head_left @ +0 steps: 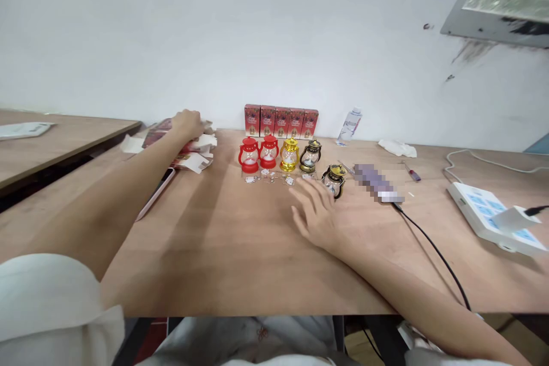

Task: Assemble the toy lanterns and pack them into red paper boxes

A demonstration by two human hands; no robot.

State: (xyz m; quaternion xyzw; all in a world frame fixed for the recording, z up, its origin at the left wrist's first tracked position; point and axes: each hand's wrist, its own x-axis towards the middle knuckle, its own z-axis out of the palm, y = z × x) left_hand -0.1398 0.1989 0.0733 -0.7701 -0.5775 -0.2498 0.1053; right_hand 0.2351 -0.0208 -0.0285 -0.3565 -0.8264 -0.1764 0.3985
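My left hand (187, 124) is closed, its fingers curled down at a heap of torn, flattened red boxes (191, 161) at the table's left; its fingertips are hidden. My right hand (316, 214) is open with fingers spread, low over the table in front of a black-and-gold lantern (333, 181). Behind it stands a row of small toy lanterns: a red one (250, 155), another red one (269, 152), a gold one (289, 154) and a dark bronze one (309, 156). Small clear-and-white pieces (288, 180) lie in front of them.
Several red printed boxes (275, 122) stand in a row against the wall. Right of them are a tilted clear bottle (349, 126), crumpled tissue (397, 148), a blurred-out phone (377, 182) on a black cable and a white power strip (493, 217). Another phone (155, 194) lies by my left forearm.
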